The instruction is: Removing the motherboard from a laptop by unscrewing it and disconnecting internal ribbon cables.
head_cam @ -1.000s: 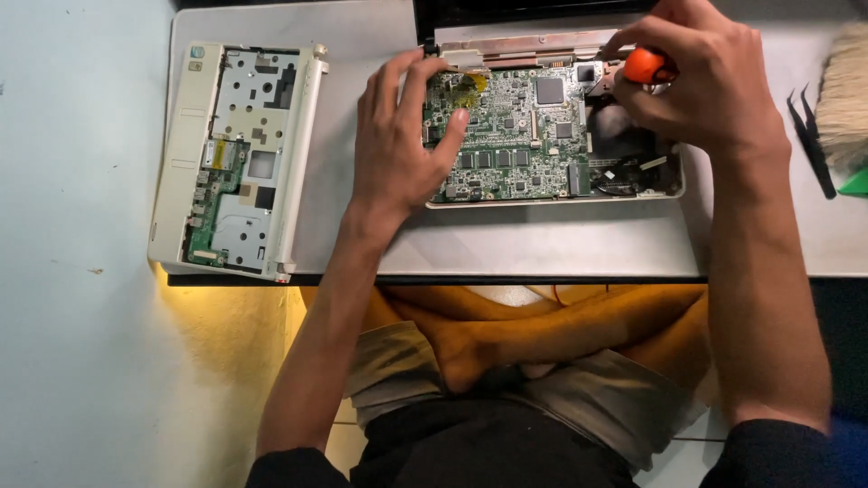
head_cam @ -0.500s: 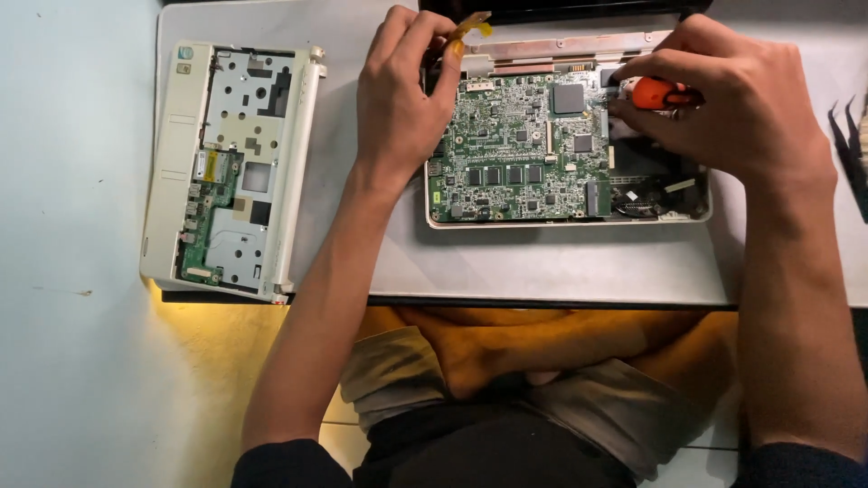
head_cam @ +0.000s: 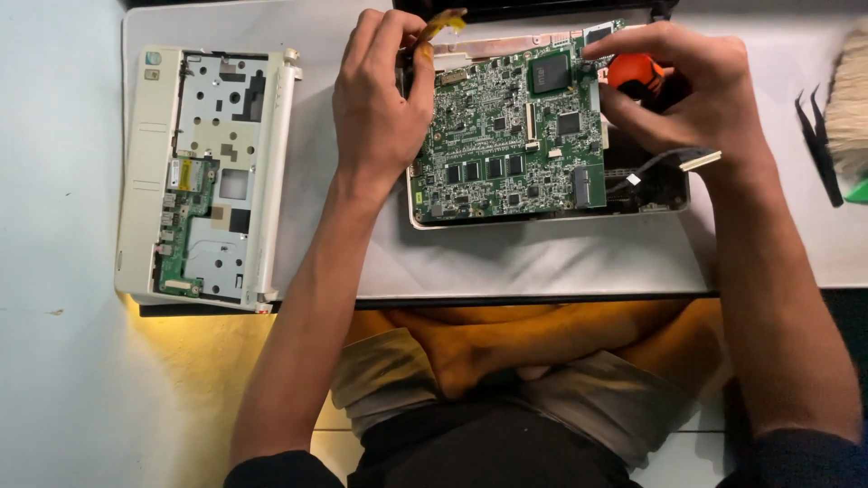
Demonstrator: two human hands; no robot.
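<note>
A green circuit board (head_cam: 511, 126) is tilted up out of an opened small laptop base (head_cam: 651, 194) on a low grey table. My left hand (head_cam: 380, 99) grips the board's left edge, near a yellow ribbon cable (head_cam: 443, 23). My right hand (head_cam: 683, 86) holds an orange-handled screwdriver (head_cam: 637, 74) while its fingertips touch the board's upper right corner. Loose black cables (head_cam: 665, 163) lie in the base to the right of the board.
A white laptop shell part (head_cam: 208, 176) with a small green board lies at the table's left. Black tweezers (head_cam: 818, 145), a brush (head_cam: 850, 99) and a green pick (head_cam: 857, 192) lie at the right. My crossed legs are under the table's front edge (head_cam: 542, 296).
Both hands have lifted the circuit board up from the base. My left hand moved from lying flat on the board to gripping its left edge.
</note>
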